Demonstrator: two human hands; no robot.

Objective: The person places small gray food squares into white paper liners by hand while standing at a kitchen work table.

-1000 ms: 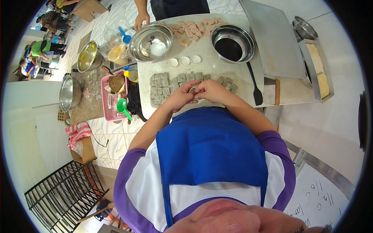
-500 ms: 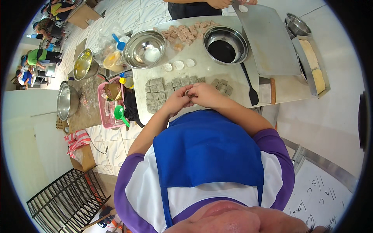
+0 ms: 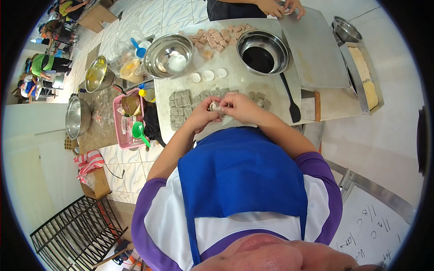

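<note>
My left hand [image 3: 204, 114] and my right hand [image 3: 238, 107] meet in front of my blue apron at the table's near side. Between their fingertips is a small whitish paper liner [image 3: 215, 107], pinched from both sides; whether anything sits inside is too small to tell. Grey-green cut cubes [image 3: 180, 108] lie in blocks to the left of and beyond my hands. More of these cubes [image 3: 260, 98] lie to the right, partly behind my right hand. Beyond them, three round white liners [image 3: 208, 75] stand in a row.
Steel bowls, one with white powder [image 3: 176, 62] and one with a dark inside [image 3: 257, 60], stand farther back. Pinkish cubes [image 3: 214, 38] lie between them. A black spatula [image 3: 290, 97] rests right, beside a metal tray [image 3: 312, 58]. A co-worker's hands [image 3: 282, 9] work across the table.
My fingers have shifted and spread a little, and the whitish liner now shows between them. Across the table, the co-worker's hands have moved right, over the metal tray.
</note>
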